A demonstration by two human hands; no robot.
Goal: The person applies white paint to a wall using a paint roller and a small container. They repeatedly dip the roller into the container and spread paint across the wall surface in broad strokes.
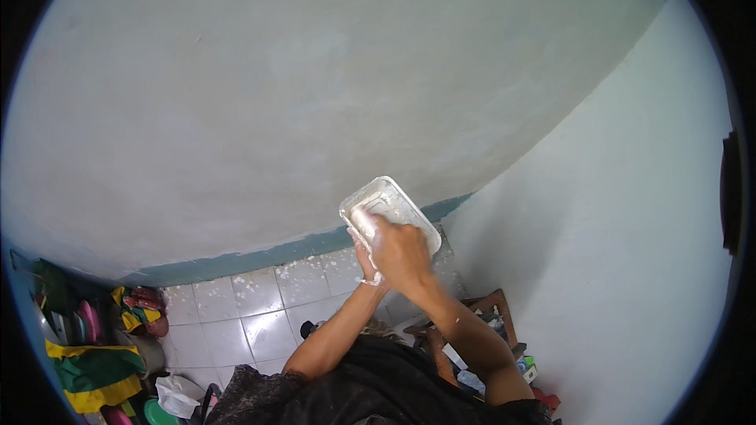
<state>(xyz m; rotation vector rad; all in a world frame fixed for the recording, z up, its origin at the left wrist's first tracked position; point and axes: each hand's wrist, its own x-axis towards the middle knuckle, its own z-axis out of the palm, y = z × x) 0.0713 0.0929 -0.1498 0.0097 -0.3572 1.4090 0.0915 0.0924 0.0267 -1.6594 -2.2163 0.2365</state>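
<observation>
A white rectangular paint tray (pixel 422 218), smeared with white paint, is held up in front of me near the wall. My left hand (pixel 362 255) supports it from below and at its near left side, most of the fingers hidden behind it. White paint marks that wrist. Over the tray, my right hand (pixel 404 251) is closed around the handle of what looks like a small paint roller (pixel 364 219). The handle is hidden by the fingers. The roller's whitish, blurred sleeve lies inside the tray, towards its left side, where wet paint shows.
A patchy whitish wall (pixel 248 118) meets a paler wall (pixel 620 236) at right. A blue-green strip (pixel 236 262) runs along its foot. Paint spots dot the tiled floor (pixel 218 301). Household items under green-yellow cloth (pixel 100 369) crowd the left; a wooden frame (pixel 502 310) stands right.
</observation>
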